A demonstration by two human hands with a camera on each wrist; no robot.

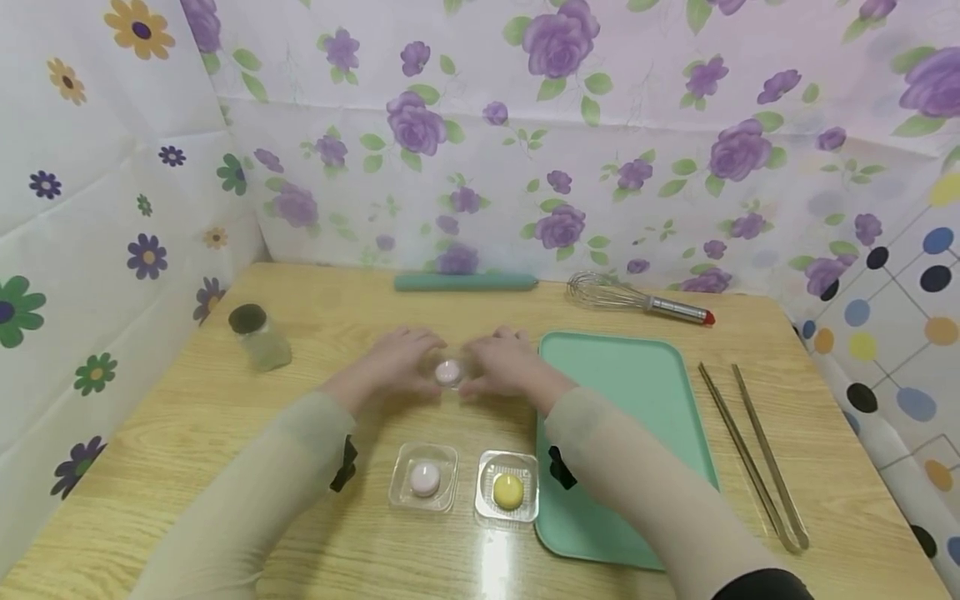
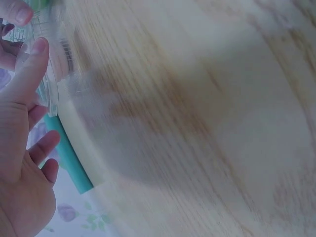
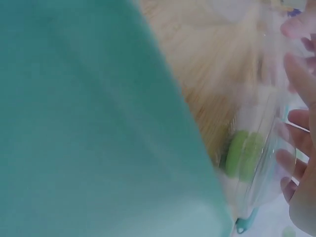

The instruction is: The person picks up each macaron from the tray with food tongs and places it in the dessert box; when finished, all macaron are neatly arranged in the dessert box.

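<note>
My left hand (image 1: 397, 360) pinches one side of a small clear plastic box holding a pink macaron (image 1: 448, 372). Facing it, my right hand (image 1: 504, 364) holds the opposite side, thumb toward me. The left wrist view shows the left thumb (image 2: 33, 69) against the box wall. A second clear box with a green macaron (image 3: 243, 154) sits under the right fingers and is hidden by that hand in the head view. Nearer to me stand two more clear boxes, one with a pink macaron (image 1: 424, 479), the other with a yellow macaron (image 1: 508, 492).
A green tray (image 1: 622, 358) lies under my right forearm, with metal tongs (image 1: 757, 458) to its right. At the back are a teal rolling pin (image 1: 465, 283) and a whisk (image 1: 637, 300). A dark-lidded jar (image 1: 261, 337) stands at left. Flowered cloth walls bound the table.
</note>
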